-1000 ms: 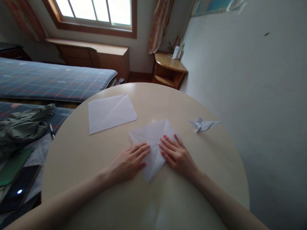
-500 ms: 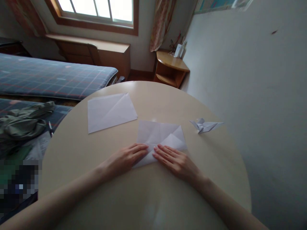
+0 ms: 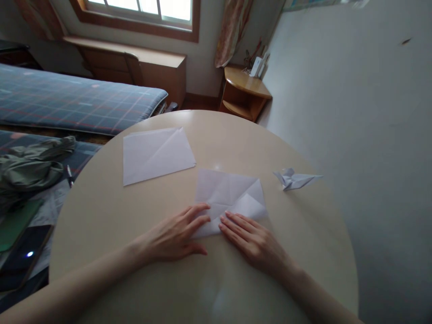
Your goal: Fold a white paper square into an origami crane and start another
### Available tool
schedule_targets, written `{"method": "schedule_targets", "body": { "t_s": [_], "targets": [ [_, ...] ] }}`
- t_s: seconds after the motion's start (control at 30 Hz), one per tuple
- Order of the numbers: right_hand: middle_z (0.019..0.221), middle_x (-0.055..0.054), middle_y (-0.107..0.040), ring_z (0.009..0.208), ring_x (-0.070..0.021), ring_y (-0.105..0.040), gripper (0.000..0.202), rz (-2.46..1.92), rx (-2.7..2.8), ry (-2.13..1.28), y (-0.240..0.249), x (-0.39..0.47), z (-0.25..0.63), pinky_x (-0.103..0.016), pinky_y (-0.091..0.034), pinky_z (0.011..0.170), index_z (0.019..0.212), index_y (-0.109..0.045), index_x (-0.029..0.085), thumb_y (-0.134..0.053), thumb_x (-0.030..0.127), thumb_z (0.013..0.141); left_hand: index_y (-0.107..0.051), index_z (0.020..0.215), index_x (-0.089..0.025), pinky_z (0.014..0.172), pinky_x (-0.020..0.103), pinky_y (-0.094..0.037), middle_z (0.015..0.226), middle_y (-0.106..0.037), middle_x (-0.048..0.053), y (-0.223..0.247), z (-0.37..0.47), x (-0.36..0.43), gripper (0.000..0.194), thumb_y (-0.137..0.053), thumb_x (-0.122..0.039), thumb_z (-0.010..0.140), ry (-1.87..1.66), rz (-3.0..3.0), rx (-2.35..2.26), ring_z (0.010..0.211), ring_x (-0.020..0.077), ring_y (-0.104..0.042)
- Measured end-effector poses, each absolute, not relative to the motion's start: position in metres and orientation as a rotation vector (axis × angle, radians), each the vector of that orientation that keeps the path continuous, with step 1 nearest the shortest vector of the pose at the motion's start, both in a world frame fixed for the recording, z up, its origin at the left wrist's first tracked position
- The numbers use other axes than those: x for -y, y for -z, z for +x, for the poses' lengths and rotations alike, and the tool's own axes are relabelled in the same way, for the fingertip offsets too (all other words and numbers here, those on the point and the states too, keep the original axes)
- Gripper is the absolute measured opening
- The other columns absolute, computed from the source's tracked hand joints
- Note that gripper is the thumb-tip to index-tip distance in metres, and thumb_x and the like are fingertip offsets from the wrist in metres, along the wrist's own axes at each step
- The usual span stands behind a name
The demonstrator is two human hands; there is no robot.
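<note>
A creased sheet of white paper [image 3: 216,184] lies on the round cream table [image 3: 151,288], its near edge folded over. My left hand [image 3: 184,231] is over the paper's left near corner, fingers spread and thumb apart. Flat on the folded near part rests my right hand [image 3: 251,238], its fingers stretched out side by side. Under both hands, part of the paper is hidden. To the right sits a folded paper crane [image 3: 295,180]. Farther back on the left lies a stack of white paper sheets [image 3: 155,155], the top one with a diagonal crease.
Left of the table, a plaid mattress [image 3: 77,101] carries crumpled green clothing [image 3: 33,164] nearer me. A phone [image 3: 23,256] with a bright light and a green notebook [image 3: 20,225] lie at lower left. A wooden corner shelf [image 3: 246,83] stands beyond the table; a wall is on the right.
My left hand has opened, its thumb now spread away from the fingers. My right hand still lies flat on the paper. The view has tilted slightly downward.
</note>
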State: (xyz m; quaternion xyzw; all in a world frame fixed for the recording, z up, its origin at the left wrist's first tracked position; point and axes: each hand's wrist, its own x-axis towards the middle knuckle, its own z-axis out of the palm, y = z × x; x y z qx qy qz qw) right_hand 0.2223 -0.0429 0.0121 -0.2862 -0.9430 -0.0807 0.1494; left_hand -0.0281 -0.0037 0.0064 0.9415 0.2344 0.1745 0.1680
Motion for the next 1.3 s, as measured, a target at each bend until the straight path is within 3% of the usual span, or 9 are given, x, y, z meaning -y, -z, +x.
{"method": "schedule_targets", "body": {
  "t_s": [0.17, 0.33, 0.77, 1.3],
  "targets": [
    [0.123, -0.01, -0.058, 0.117, -0.0211, -0.051, 0.034, -0.801, 2.704, 0.189, -0.013, 0.04, 0.225, -0.037, -0.05, 0.093, 0.119, -0.056, 0.008, -0.035, 0.009, 0.091, -0.048, 0.117, -0.011, 0.099, 0.039, -0.043, 0.118, -0.056, 0.013, -0.005, -0.028, 0.005, 0.028, -0.044, -0.022, 0.091, -0.539, 2.937, -0.576, 0.12, 0.025, -0.046],
    [0.123, -0.009, -0.058, 0.117, -0.0204, -0.051, 0.035, -0.826, 2.694, 0.202, -0.012, 0.04, 0.224, -0.036, -0.05, 0.093, 0.119, -0.055, 0.008, -0.036, 0.008, 0.09, -0.046, 0.124, -0.011, 0.088, 0.039, -0.049, 0.123, -0.056, 0.014, -0.006, -0.026, 0.014, 0.035, -0.035, -0.011, 0.091, -0.493, 3.1, -0.718, 0.11, 0.0249, -0.055],
    [0.122, -0.01, -0.058, 0.114, -0.0197, -0.054, 0.034, -0.835, 2.671, 0.226, -0.013, 0.042, 0.222, -0.034, -0.051, 0.091, 0.114, -0.059, 0.008, -0.034, 0.006, 0.09, -0.042, 0.129, -0.012, 0.097, 0.041, -0.045, 0.133, -0.044, 0.018, 0.003, -0.027, 0.029, 0.041, -0.037, -0.006, 0.088, -0.494, 2.89, -0.835, 0.129, 0.0281, -0.036],
    [0.129, -0.011, -0.053, 0.116, -0.022, -0.052, 0.039, -0.872, 2.784, 0.311, -0.016, 0.038, 0.222, -0.035, -0.052, 0.087, 0.123, -0.052, 0.008, -0.03, 0.008, 0.091, -0.043, 0.128, -0.009, 0.095, 0.038, -0.046, 0.134, -0.046, 0.015, -0.001, -0.03, 0.021, 0.039, -0.036, -0.008, 0.089, -0.374, 3.059, -0.755, 0.125, 0.0274, -0.042]
  ]
}}
